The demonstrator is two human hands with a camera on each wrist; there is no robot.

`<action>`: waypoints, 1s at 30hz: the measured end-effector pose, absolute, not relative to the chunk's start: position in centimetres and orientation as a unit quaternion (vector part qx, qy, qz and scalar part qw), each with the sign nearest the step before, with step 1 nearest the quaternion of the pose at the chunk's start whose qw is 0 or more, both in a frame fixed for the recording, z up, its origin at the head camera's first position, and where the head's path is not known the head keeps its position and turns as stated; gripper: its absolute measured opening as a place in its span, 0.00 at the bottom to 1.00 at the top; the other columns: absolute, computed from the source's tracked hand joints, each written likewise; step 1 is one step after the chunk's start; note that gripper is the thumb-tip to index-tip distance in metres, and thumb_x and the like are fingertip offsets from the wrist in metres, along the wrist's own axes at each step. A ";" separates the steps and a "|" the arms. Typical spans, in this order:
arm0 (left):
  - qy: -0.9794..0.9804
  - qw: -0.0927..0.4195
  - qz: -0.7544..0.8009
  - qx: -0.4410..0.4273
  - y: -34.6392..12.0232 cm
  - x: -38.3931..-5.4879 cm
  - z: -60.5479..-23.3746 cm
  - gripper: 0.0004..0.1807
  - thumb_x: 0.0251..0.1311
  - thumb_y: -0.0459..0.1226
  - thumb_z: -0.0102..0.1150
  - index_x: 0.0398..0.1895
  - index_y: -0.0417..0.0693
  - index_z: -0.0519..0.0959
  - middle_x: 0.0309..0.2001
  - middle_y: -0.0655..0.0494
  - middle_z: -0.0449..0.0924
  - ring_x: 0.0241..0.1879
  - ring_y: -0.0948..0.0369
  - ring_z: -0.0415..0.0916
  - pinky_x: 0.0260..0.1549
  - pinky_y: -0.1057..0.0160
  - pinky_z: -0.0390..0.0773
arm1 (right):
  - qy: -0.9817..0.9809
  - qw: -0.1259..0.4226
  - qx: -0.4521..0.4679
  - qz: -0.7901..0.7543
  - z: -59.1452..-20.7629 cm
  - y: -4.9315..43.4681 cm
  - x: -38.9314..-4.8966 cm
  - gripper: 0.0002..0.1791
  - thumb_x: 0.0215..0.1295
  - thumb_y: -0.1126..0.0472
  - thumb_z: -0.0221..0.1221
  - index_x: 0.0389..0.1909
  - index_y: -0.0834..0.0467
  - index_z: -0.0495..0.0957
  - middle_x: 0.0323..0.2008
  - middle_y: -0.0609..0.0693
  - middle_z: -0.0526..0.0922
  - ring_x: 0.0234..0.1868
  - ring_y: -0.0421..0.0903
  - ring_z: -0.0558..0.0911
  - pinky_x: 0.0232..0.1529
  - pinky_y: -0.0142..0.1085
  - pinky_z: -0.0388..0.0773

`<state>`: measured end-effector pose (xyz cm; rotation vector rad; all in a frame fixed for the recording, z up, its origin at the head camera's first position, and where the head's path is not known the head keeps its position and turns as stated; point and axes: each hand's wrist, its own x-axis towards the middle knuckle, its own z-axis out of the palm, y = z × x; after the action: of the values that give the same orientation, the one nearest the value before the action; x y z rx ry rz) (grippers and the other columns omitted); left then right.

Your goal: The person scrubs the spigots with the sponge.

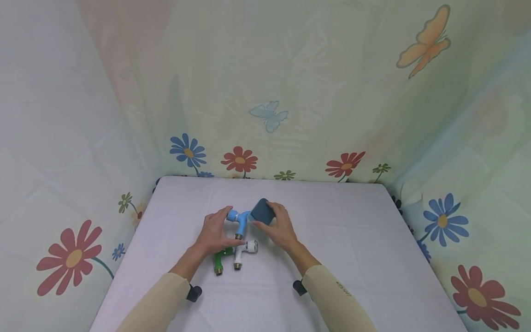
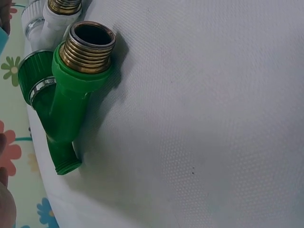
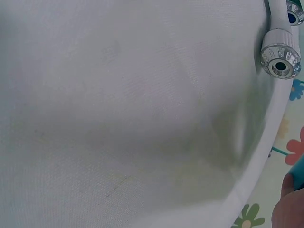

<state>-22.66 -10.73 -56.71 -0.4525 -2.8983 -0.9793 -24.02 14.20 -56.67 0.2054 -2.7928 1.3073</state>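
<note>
My left hand (image 1: 213,233) holds a blue plastic tap (image 1: 241,223), fingers at its knob and thumb near its brass threaded end. In my right hand (image 1: 283,227) is a dark blue-grey, flat squarish piece (image 1: 262,211), gripped by its edge right at the tap's spout; cannot tell what it is. Below the hands lie a green tap (image 1: 218,263) and a white tap (image 1: 238,258) with a silver-rimmed knob. The left wrist view shows the green tap's brass thread (image 2: 88,50) close up. In the right wrist view, the white tap's knob (image 3: 280,54) appears at the upper right.
A white cloth-covered table (image 1: 352,240) lies under everything. Behind it hangs a curtain (image 1: 315,106) printed with flowers and butterflies, which also closes in both sides. Black wrist-worn devices (image 1: 193,293) sit beneath both sleeves.
</note>
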 end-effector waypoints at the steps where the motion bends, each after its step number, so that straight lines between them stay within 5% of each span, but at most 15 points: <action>1: -0.938 0.025 -0.313 -0.147 -10.7 -22.7 -56.8 0.65 0.39 0.61 0.83 0.80 0.49 0.61 0.75 0.50 0.70 0.74 0.49 0.67 0.75 0.40 0.60 | -0.904 0.025 0.074 0.420 -56.7 14.1 -24.0 0.49 0.60 0.35 0.71 0.78 0.48 0.63 0.77 0.55 0.65 0.76 0.57 0.67 0.73 0.58 0.70; 11: -0.936 0.029 -0.324 -0.138 -10.4 -22.7 -56.7 0.65 0.40 0.61 0.83 0.81 0.50 0.60 0.77 0.51 0.68 0.74 0.49 0.67 0.74 0.38 0.62 | -0.911 0.054 0.194 0.359 -55.8 13.0 -23.3 0.49 0.57 0.34 0.72 0.77 0.47 0.66 0.76 0.51 0.67 0.75 0.54 0.67 0.70 0.56 0.74; 30: -0.919 0.031 -0.364 -0.149 -10.3 -22.4 -56.3 0.63 0.43 0.62 0.81 0.81 0.54 0.59 0.77 0.51 0.66 0.74 0.44 0.66 0.70 0.38 0.71 | -0.906 0.083 0.249 0.332 -55.2 12.2 -23.0 0.48 0.56 0.37 0.74 0.76 0.47 0.67 0.74 0.51 0.68 0.73 0.52 0.68 0.69 0.52 0.76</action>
<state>-22.39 -10.32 -56.28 -0.4599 -2.8316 -1.1218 -22.96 12.24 -55.22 0.7437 -2.7053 0.9927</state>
